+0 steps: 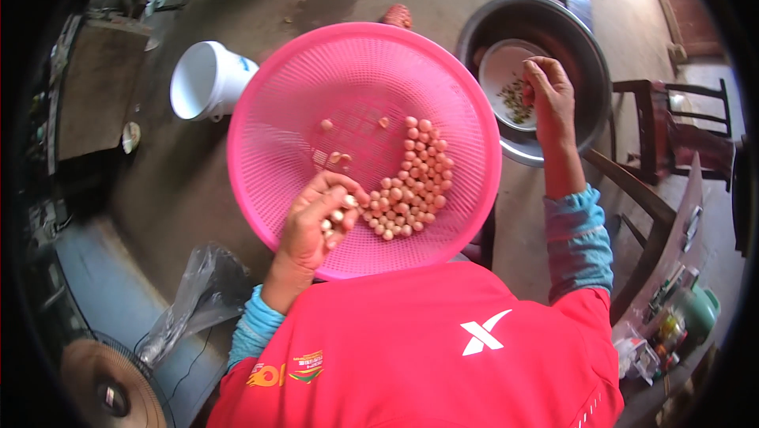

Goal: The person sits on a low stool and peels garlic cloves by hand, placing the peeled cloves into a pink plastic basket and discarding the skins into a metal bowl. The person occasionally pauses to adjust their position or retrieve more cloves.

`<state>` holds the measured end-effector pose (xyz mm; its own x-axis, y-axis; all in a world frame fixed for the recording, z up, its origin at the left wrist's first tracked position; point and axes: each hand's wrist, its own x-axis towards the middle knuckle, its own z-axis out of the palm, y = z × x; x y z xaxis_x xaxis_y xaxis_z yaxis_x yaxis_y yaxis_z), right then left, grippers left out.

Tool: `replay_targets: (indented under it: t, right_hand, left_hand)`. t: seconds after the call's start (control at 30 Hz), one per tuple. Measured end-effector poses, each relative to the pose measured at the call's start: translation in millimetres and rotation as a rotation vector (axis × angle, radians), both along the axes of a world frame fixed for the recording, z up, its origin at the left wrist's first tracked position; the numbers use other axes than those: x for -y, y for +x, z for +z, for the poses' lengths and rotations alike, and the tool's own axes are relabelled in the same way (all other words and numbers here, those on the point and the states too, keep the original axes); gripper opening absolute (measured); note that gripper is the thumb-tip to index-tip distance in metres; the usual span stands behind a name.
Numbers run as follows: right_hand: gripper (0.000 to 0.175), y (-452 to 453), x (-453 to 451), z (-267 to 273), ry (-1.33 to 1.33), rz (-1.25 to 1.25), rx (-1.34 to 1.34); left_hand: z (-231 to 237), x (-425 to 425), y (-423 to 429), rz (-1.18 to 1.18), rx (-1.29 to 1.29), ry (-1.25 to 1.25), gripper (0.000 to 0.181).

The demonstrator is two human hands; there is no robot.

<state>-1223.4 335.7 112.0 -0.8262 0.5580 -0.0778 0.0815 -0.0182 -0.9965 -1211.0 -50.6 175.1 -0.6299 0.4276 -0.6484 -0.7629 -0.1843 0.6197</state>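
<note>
My left hand [311, 220], palm turned up, holds several small whitish seeds, probably peeled lotus seeds [337, 216], over the near left side of a pink plastic colander [278, 102]. A heap of pinkish-tan round seeds [418, 182] lies in the colander's right half; a few loose bits [338, 157] are farther left. Off to the right, my right hand [554, 93] hangs over a white bowl [495, 75], thumb and fingers pinched together. Whether anything is between the fingertips is hidden. Small green shoots [514, 99] lie in the bowl, which sits inside a metal basin [593, 66].
A white bucket [195, 84] stands left of the colander, and a red mesh bag [397, 15] beyond it. Dark wooden chairs [649, 131] are at the right. A clear plastic bag [204, 291] and an electric fan [112, 389] are at the lower left.
</note>
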Motion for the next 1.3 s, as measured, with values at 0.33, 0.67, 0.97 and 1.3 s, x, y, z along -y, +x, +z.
replay_targets:
  t: [0.33, 0.67, 0.97, 1.3]
  right_hand:
    - [0.039, 16.7, 110.1, 66.6, 0.569, 0.27, -0.126]
    - [0.036, 90.9, 165.2, 175.4, 0.725, 0.276, -0.745]
    - [0.028, 152.9, 264.3, 264.2, -0.173, 0.831, -1.406]
    - [0.02, 143.9, 269.3, 246.2, -0.363, 0.863, -1.298]
  left_hand:
    - [-15.5, 10.8, 31.1, -0.221, -0.069, -0.127, 0.014]
    - [-14.8, 19.9, 44.4, -0.426, -0.247, -0.109, 0.022]
    - [-17.7, 12.0, 39.9, -0.404, -0.284, -0.019, 0.025]
    - [-18.0, 7.6, 30.6, -0.208, -0.142, 0.122, 0.026]
